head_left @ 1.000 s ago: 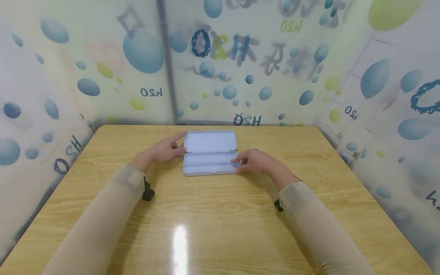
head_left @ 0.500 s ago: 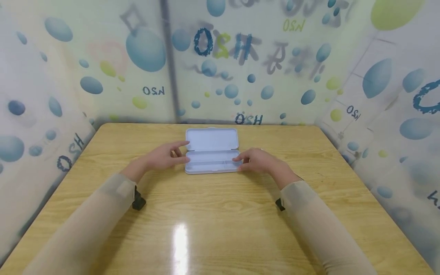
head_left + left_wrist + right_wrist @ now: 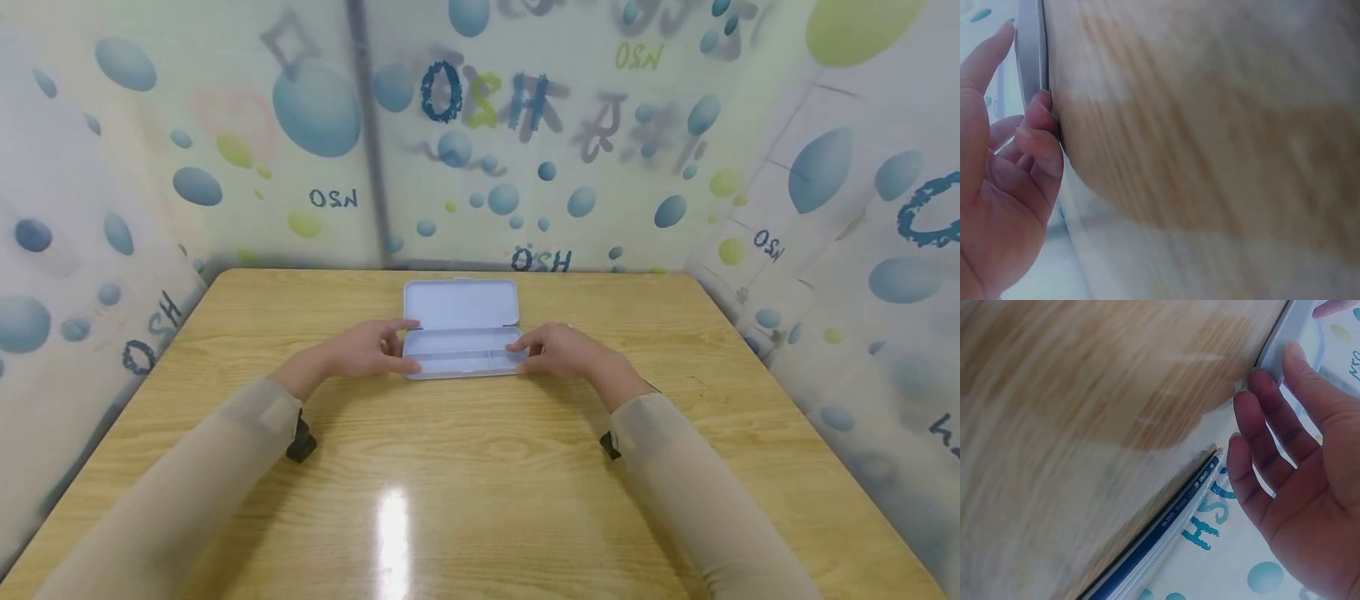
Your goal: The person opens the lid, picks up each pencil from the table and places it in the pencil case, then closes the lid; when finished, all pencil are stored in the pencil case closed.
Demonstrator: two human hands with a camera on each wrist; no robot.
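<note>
An unfolded pale blue-white pencil case lies on the wooden table, its lid tipped back toward the wall. Thin ribs divide its tray, and nothing is seen inside. My left hand holds the tray's left end, thumb at the front corner and index finger near the hinge. In the left wrist view its other fingers curl against the case's side. At the opposite end my right hand grips the tray, index finger over the rim and thumb at the front. The right wrist view shows its remaining fingers loosely bent.
Beside the right hand, a dark blue pencil and a paler stick next to it appear in the right wrist view; I cannot make them out from the head. Bubble-printed walls enclose the table at back and sides.
My left hand has come down from the lid's left edge to the tray's left end, its thumb now at the front corner. The right hand keeps its place on the tray.
</note>
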